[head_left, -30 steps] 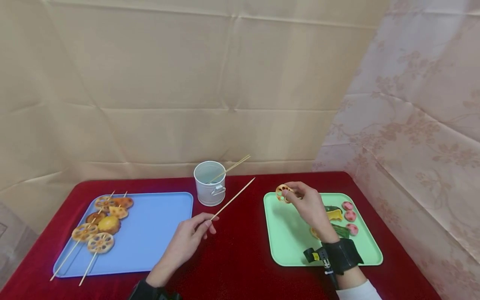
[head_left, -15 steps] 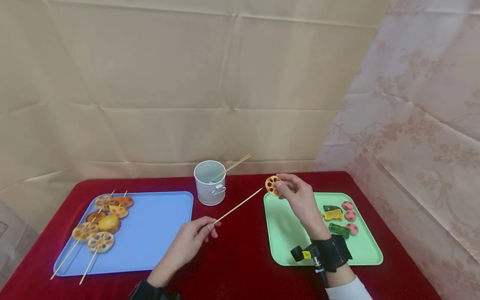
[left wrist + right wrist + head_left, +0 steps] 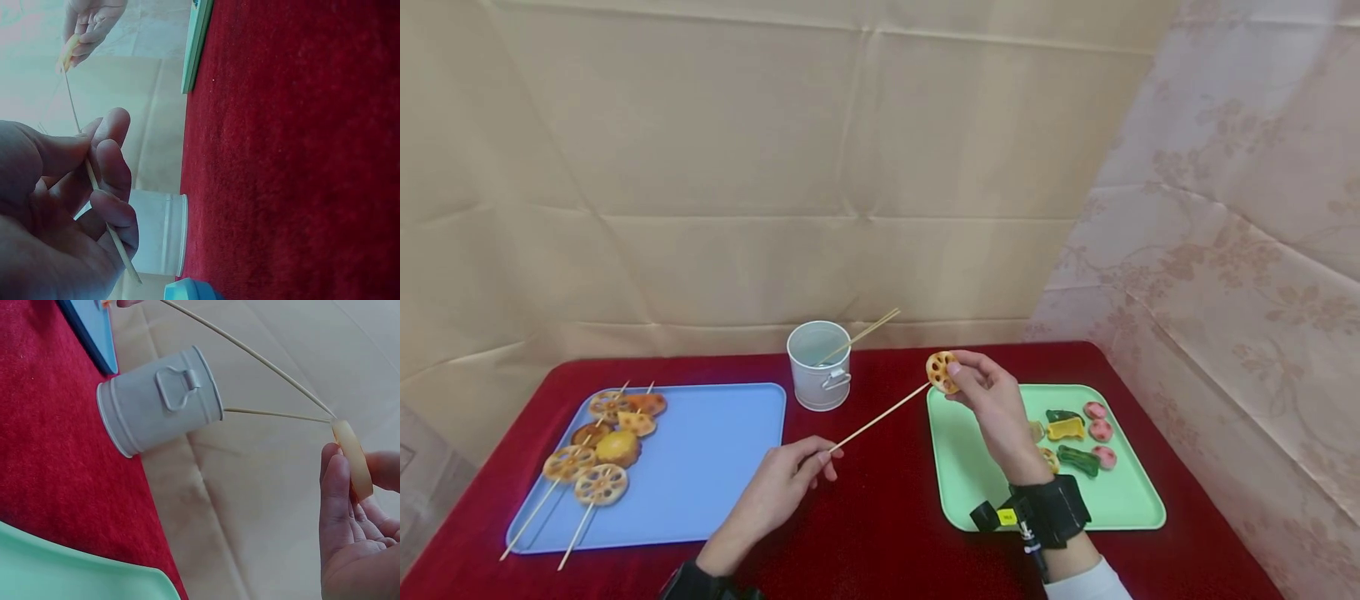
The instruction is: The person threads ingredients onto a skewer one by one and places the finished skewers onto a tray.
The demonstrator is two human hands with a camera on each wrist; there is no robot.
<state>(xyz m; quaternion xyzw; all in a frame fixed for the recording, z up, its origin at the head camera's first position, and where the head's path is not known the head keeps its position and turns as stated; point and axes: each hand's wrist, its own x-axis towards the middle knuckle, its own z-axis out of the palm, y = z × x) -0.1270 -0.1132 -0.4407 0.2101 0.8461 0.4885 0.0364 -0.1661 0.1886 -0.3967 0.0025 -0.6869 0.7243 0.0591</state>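
While the left grip (image 3: pixel 781 485) pinches a pale wooden skewer (image 3: pixel 880 417) in front of the white metal bucket (image 3: pixel 815 387), the right grip (image 3: pixel 996 412) holds a round tan lotus-root slice (image 3: pixel 941 372) at the skewer's tip, right of the bucket; threading seems in hand, calling for a straight push.

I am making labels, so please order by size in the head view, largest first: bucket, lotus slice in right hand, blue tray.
1. blue tray
2. bucket
3. lotus slice in right hand
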